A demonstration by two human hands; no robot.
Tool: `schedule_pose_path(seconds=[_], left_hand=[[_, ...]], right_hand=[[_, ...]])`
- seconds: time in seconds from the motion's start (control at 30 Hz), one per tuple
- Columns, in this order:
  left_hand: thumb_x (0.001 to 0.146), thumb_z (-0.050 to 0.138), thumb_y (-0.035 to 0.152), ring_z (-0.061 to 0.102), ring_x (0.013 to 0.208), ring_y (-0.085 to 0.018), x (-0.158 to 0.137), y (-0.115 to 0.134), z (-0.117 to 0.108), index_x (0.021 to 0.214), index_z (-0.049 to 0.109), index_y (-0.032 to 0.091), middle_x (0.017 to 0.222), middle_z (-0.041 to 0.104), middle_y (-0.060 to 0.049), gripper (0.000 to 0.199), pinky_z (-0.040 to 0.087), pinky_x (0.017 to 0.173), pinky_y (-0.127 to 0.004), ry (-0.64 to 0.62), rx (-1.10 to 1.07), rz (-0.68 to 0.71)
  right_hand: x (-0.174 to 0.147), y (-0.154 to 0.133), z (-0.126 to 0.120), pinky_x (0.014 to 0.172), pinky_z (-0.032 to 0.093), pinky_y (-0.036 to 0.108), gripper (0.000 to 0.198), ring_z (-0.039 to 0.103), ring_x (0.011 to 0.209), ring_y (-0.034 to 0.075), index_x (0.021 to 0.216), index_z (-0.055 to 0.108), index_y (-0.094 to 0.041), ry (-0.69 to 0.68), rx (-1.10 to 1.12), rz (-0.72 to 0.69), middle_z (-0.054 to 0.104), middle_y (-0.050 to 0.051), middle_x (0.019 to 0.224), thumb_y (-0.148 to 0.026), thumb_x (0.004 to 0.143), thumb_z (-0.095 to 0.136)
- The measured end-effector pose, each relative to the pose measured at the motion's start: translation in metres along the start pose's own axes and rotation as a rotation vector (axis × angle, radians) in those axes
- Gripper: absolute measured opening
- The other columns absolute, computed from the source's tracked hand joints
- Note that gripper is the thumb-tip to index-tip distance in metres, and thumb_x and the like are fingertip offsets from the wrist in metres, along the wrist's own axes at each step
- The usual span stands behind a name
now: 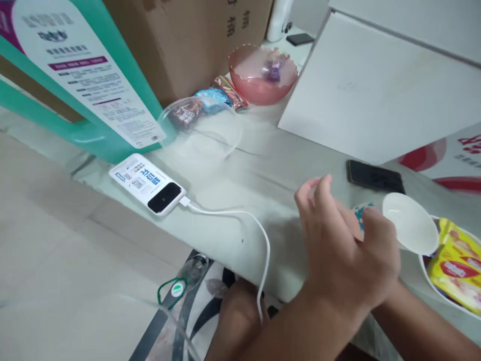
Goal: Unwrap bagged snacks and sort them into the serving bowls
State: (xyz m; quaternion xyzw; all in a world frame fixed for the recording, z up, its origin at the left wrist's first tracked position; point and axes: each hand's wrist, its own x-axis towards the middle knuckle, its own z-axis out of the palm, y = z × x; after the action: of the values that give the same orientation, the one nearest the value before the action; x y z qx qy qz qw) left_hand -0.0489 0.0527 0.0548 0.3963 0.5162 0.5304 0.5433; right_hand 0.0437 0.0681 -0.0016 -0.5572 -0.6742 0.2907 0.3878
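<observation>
My left hand (347,250) is raised over the table, fingers bent and the thumb apart from them; nothing shows in its grasp. Behind it my right forearm (424,316) comes in from the lower right. The right hand is almost wholly hidden by the left, with only a patch of skin showing in the gap. Just beyond the left thumb is a white cup (410,223) with a blue pattern on its side, tilted with its mouth to the right. Whether a hand holds the cup I cannot tell.
A white power bank (148,184) with a white cable (240,213) lies left. Behind stand a green jug (124,95), clear lid (210,145), carton (180,45) and pink bowl (259,87). On the right are a phone (376,176), white box (379,85) and yellow snack packet (456,265).
</observation>
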Motion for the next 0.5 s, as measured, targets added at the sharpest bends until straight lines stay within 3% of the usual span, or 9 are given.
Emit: schedule_pose_path(seconds=[0.03,0.1,0.17,0.27,0.37,0.5], left_hand=[[0.088,0.057,0.031,0.041,0.148,-0.033,0.0,0.001,-0.004,0.145,0.047,0.02,0.157,0.044,-0.016,0.059,0.034,0.126,-0.048,0.036,0.002,0.037],[0.09,0.055,0.032,0.029,0.155,-0.032,0.003,-0.001,-0.013,0.15,0.042,0.021,0.162,0.039,-0.015,0.063,0.025,0.13,-0.05,0.102,0.01,0.106],[0.092,0.053,0.033,0.02,0.159,-0.031,0.008,-0.006,-0.02,0.154,0.036,0.022,0.167,0.03,-0.013,0.065,0.02,0.131,-0.053,0.146,0.015,0.13],[0.095,0.051,0.035,0.017,0.16,-0.032,0.012,-0.014,-0.025,0.157,0.031,0.021,0.171,0.02,-0.013,0.067,0.022,0.129,-0.056,0.163,0.014,0.083],[0.095,0.049,0.034,0.019,0.159,-0.031,0.014,-0.017,-0.024,0.157,0.033,0.02,0.171,0.02,-0.013,0.065,0.023,0.13,-0.053,0.168,0.0,0.027],[0.094,0.048,0.03,0.028,0.157,-0.03,0.02,-0.013,-0.022,0.153,0.042,0.023,0.168,0.027,-0.011,0.06,0.026,0.129,-0.045,0.156,-0.042,-0.06]], right_hand=[[0.026,0.0,0.012,0.059,0.05,0.032,0.022,0.055,0.063,0.018,0.085,0.061,-0.024,-0.051,0.01,0.001,0.057,0.001,0.071,-0.039,0.095,0.048],[0.08,0.001,0.04,0.069,0.052,0.033,0.011,0.059,0.075,0.018,0.09,0.061,-0.022,0.028,-0.04,-0.03,0.062,0.003,0.083,-0.031,0.09,0.054],[0.134,0.003,0.07,0.087,0.054,0.037,0.024,0.064,0.095,0.021,0.104,0.065,-0.019,0.041,-0.153,-0.081,0.067,0.009,0.105,-0.016,0.086,0.049],[0.201,0.004,0.108,0.111,0.042,0.042,0.045,0.052,0.129,0.025,0.129,0.063,-0.02,-0.035,-0.421,-0.17,0.058,0.013,0.136,-0.01,0.085,0.053],[0.242,0.004,0.13,0.118,0.033,0.046,0.057,0.042,0.139,0.026,0.147,0.051,-0.023,-0.156,-0.562,-0.131,0.035,0.012,0.161,-0.025,0.091,0.063],[0.259,0.01,0.141,0.118,0.024,0.056,0.057,0.034,0.142,0.028,0.152,0.047,-0.022,-0.22,-0.618,-0.06,0.021,0.014,0.169,-0.039,0.099,0.058]])
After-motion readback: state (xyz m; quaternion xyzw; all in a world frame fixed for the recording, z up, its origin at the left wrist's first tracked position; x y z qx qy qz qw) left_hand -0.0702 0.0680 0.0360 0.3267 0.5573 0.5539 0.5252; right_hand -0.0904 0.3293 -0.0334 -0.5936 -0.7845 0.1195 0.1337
